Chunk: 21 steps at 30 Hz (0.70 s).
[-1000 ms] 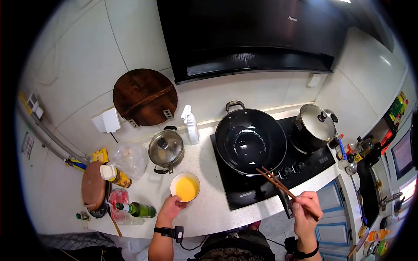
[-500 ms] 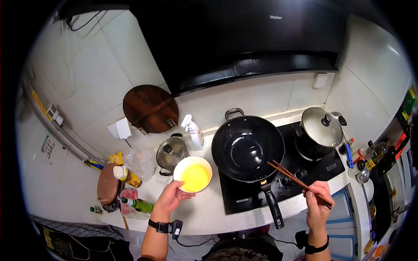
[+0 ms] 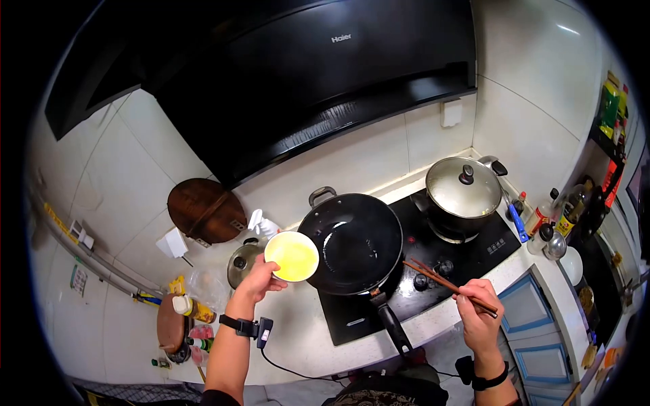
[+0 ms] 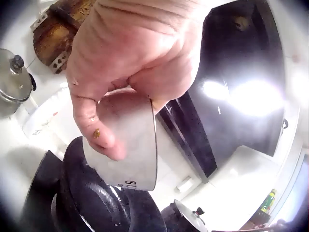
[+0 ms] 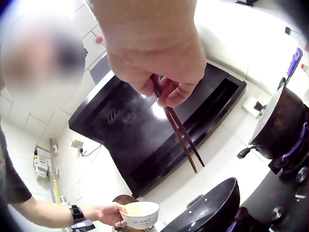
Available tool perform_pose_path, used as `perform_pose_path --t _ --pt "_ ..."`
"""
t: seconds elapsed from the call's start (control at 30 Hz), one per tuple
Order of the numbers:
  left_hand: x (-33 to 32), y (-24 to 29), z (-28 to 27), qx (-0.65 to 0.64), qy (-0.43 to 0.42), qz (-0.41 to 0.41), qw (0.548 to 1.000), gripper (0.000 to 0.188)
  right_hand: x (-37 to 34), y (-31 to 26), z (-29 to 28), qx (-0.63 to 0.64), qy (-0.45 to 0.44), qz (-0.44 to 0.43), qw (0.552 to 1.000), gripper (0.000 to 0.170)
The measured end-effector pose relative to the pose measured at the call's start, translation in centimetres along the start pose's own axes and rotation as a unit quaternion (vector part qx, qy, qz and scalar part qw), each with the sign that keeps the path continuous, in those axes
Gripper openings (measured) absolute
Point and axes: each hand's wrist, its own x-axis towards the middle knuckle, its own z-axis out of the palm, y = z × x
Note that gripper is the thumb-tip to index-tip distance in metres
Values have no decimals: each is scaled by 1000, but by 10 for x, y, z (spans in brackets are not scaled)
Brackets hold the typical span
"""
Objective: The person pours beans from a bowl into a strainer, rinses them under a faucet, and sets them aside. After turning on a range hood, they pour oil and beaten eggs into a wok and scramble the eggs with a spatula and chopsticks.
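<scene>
My left hand grips a white bowl of yellow beaten egg, thumb at the rim and fingers round its side. In the head view the bowl overlaps the left edge of a black wok that sits on the cooktop with a shiny film of liquid inside. Dark lettering shows on the bowl's side in the right wrist view. A pair of brown wooden chopsticks is held in my right hand, their tips slightly apart near the wok's right rim.
A lidded pot stands on the cooktop's right burner. Left of the wok are a small lidded pot and a white spray bottle. Bottles crowd the right corner. The wok's handle juts over the counter's front edge.
The left hand has lifted the bowl off the counter and brought it rightward to the wok's left edge. The right hand still holds the chopsticks near the wok's right side. The head view has shifted.
</scene>
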Motion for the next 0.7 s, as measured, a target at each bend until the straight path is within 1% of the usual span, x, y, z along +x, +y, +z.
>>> perform_pose_path --t 0.2,0.3,0.4,0.5,0.6,0.63,0.67,0.7 --pt "19 14 11 65 27 -25 997 54 -6 3 -9 -8 11 -2 1000 16" --pt "23 20 18 104 46 -21 993 52 -8 4 -12 -13 13 -6 1000 17" --pt "25 30 24 140 66 -5 988 50 -11 6 -14 -11 14 -12 1000 17" --pt "34 33 26 143 88 60 984 49 -12 6 -14 -6 19 -11 1000 18" --pt "38 44 30 271 162 111 942 50 -14 7 -13 -5 20 -9 1000 17" --pt "43 40 28 333 198 201 900 51 -14 8 -12 -5 19 -9 1000 17" --pt "50 33 25 389 232 289 844 52 -14 9 -12 -3 20 -8 1000 17" --pt "54 30 23 439 263 372 775 53 -14 10 -11 0 21 -7 1000 17"
